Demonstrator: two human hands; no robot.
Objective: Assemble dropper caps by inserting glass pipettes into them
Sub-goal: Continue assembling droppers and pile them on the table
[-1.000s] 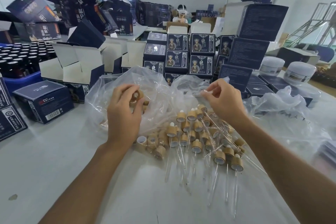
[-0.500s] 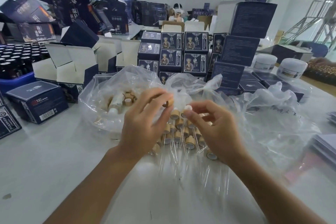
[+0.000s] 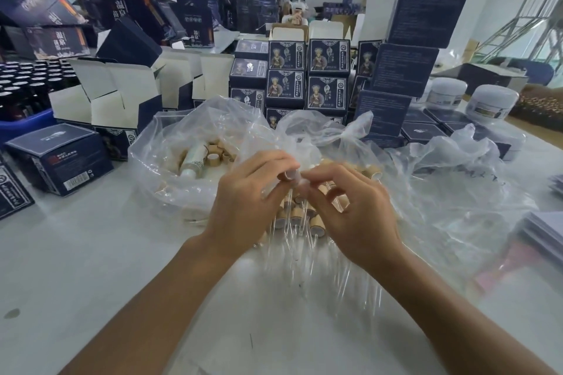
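left hand [image 3: 243, 207] fingers pinch dropper cap [image 3: 289, 175] | right hand [image 3: 353, 210] fingers curled at cap, pipette blurred, grip unclear | assembled droppers [image 3: 297, 218] partly hidden behind hands

Surface: white table [image 3: 76, 253].
On it: clear plastic bags [image 3: 195, 143], assembled droppers [image 3: 292, 216], navy boxes [image 3: 58, 158], white jars [image 3: 492, 100].

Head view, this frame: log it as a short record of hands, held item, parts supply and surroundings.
left hand: fingers pinch a dropper cap
right hand: fingers pinch at the same cap; the pipette between them is blurred
finished droppers: clustered on the table under the hands
plastic bag: open, loose wooden caps inside
table: white
boxes: dark blue, stacked behind the bag
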